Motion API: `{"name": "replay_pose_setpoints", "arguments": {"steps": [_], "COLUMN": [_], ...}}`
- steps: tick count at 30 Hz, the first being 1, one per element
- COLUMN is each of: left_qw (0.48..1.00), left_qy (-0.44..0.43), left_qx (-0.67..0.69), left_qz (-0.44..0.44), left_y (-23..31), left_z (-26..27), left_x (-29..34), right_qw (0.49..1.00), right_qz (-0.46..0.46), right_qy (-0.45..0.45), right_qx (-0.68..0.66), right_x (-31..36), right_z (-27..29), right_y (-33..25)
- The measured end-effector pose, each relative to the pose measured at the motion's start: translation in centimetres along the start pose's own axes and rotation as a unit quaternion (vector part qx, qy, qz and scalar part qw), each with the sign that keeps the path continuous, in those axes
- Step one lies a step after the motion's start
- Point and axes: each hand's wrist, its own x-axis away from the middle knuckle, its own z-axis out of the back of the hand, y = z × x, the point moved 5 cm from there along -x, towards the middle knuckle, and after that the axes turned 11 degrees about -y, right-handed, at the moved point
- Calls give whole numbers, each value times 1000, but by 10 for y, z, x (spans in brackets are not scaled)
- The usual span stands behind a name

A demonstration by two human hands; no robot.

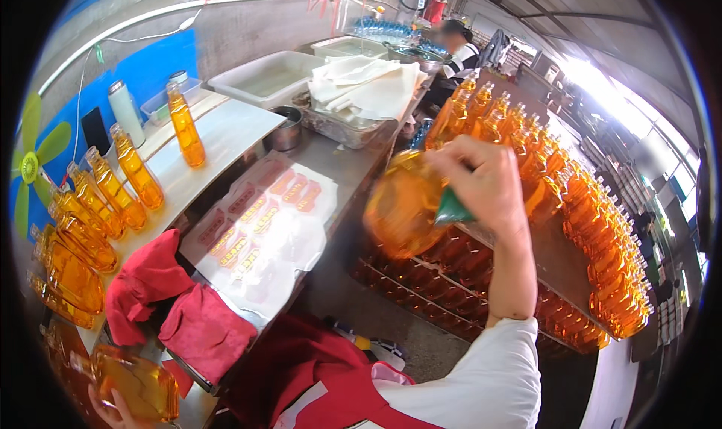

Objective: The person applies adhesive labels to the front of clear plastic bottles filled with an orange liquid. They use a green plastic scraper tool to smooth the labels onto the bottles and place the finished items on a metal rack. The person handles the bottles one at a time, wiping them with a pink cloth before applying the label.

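Note:
My right hand (485, 184) is raised in front of me and grips an orange bottle (402, 203) lying sideways, its green part under my fingers. It hovers over a rack packed with several orange bottles (587, 226). At the lower left edge my left hand (113, 408) holds another orange bottle (135, 384) close to my body, only partly in view. A sheet of red-and-gold labels (259, 226) lies on the steel table between both hands.
Several upright orange bottles (90, 218) line the white board at left, with red cloths (173, 301) below them. A steel bowl (286, 132), white tubs (263, 75), folded white cloths (368, 87) and a green fan (30, 162) stand beyond. Another person (459, 49) works at the far end.

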Motion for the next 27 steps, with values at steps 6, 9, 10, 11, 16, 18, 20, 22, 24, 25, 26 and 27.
{"name": "replay_pose_setpoints", "arguments": {"steps": [6,9,10,11,16,18,20,22,24,25,26,27], "left_qw": [927,904,901,898,912,922,919,915,911,914,915,918], "left_qy": [-205,-248,-251,-257,-220,-200,-184,-169,-143,-133,-128,-122], "left_qx": [300,323,322,322,245,205,188,194,203,198,203,205], "left_qz": [92,133,144,154,243,261,295,309,328,329,324,318], "left_y": [-56,-54,-54,-57,-77,-70,-82,-99,-99,-92,-91,-89], "left_z": [-77,-116,-122,-130,-152,-154,-145,-137,-147,-153,-156,-159], "left_x": [-24,-24,-25,-24,-19,-13,-13,-10,-5,-6,-6,-8], "right_qw": [922,891,885,894,849,824,907,995,981,961,944,922], "right_qz": [-240,-320,-337,-334,-340,-342,-261,-51,84,189,200,212], "right_qy": [108,96,91,106,64,88,22,-24,-171,-200,-262,-323], "right_qx": [283,308,306,277,399,443,329,86,-44,-9,-10,-12], "right_x": [25,31,31,35,47,36,12,-6,-12,-7,-1,7], "right_z": [94,104,102,102,118,99,37,-59,-153,-202,-242,-279], "right_y": [154,211,229,242,238,195,142,83,49,36,16,-5]}}
